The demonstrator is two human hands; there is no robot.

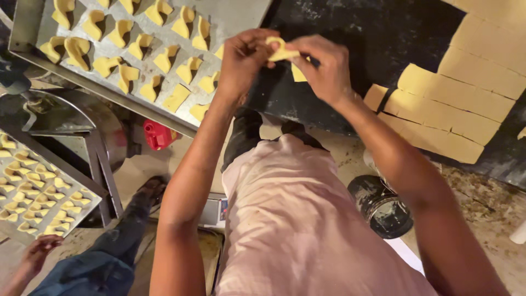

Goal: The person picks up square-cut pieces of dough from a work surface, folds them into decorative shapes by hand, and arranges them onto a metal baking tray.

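We judge we are mid-fold: our left hand (244,57) and right hand (326,66) pinch the yellow dough piece (282,50) shut above the dark bench (383,33), needing placement on the left tray (241,16) next.

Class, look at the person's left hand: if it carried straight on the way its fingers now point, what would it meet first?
Probably the folded dough piece pinched between both hands, then the right hand; the left hand points right towards it.

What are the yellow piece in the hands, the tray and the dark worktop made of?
Piece: soft yellow dough, bending between left hand and right hand. Tray: dull grey metal, likely steel or aluminium. Worktop: black, matte, flour-dusted; material unclear.
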